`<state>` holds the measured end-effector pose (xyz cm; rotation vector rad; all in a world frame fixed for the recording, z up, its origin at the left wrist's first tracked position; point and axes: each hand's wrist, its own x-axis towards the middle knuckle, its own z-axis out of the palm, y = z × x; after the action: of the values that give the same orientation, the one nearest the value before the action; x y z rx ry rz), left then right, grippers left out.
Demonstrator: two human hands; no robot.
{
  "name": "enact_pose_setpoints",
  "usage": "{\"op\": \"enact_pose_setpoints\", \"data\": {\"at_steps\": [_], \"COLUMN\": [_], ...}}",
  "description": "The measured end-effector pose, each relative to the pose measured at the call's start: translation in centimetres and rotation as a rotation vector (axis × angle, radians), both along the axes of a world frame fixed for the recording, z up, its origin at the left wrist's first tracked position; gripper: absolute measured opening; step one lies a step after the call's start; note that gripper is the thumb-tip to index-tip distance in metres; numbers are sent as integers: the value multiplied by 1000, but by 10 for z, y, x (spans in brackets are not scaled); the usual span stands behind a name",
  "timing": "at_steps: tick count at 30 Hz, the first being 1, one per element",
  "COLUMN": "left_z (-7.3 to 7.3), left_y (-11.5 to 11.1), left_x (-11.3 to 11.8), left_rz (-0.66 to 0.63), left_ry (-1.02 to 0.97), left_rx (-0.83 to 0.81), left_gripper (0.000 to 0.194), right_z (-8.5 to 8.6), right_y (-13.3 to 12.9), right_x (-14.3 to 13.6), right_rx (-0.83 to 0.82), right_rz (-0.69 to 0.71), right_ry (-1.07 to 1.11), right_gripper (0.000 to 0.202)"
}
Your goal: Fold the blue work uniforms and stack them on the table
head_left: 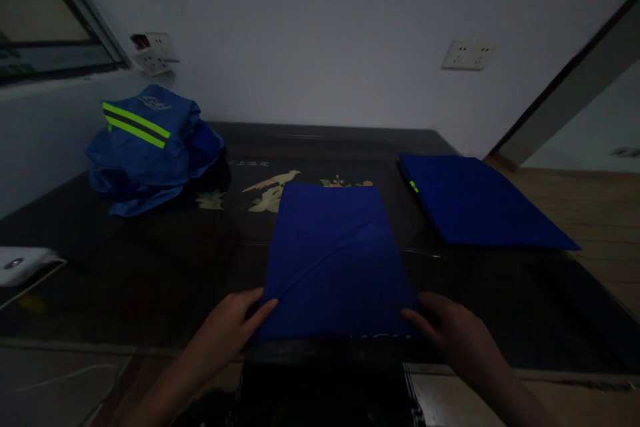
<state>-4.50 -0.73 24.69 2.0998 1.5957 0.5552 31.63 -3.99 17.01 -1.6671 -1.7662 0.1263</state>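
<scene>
A dark blue piece of cloth, folded into a flat rectangle (335, 253), lies on the black table near its front edge. My left hand (240, 313) grips its near left edge, thumb on top and fingers at the side and beneath. At the near right edge, my right hand (445, 320) pinches the cloth in the same way. Slight creases run diagonally across its surface. Part of some white lettering shows at the cloth's near edge, too cut off to read.
A crumpled blue garment (150, 140) with yellow-green reflective stripes sits at the back left. To the right lies another folded blue cloth (480, 203), overhanging the table's right edge. A white device (25, 265) with a cable is at far left. Wall sockets (467, 55) are behind.
</scene>
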Motion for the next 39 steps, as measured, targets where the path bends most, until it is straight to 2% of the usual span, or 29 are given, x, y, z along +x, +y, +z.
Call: {"op": "enact_pose_setpoints", "data": {"at_steps": [2,5,8,10,15,18,21,23,26,31,33,36,37,39], "left_z": [-9,-10,-8,-9,-15,-12,-10,-13,-21,-27,-24,-17,-15,-11], "left_y": [-3,2,7,9,5,6,14,21,24,10,6,8,10,17], "left_x": [4,7,7,4,-4,-3,4,8,8,-1,-2,8,16,35], "left_rz": [39,172,223,232,207,220,192,169,180,284,313,297,242,28], "left_ry": [-232,-478,-639,-659,-501,-428,-384,-374,-317,63,178,244,256,300], "left_rx": [33,108,99,63,20,45,72,75,134,210,245,497,580,642], "left_gripper": [46,56,59,58,50,52,53,52,46,32,26,27,28,28], "right_z": [-3,3,4,-4,-26,-24,-18,-19,-27,-38,-33,-15,-7,6], "right_y": [-3,-6,-11,-17,-26,-21,-8,-1,3,-2,-2,2,6,16], "right_x": [-7,-13,-15,-16,-17,-16,-18,-21,-25,-23,-19,-21,-26,-42], "right_rx": [5,64,127,135,75,41,94,131,146,121,122,240,291,358], "right_rz": [44,79,50,48,96,73,-43,-88,-85,-139,-152,-163,-150,-80], "right_ry": [126,269,331,348,358,387,310,228,113,-11,-3,15,15,-5], "right_gripper": [51,57,55,54,46,47,56,59,56,44,36,33,35,39]}}
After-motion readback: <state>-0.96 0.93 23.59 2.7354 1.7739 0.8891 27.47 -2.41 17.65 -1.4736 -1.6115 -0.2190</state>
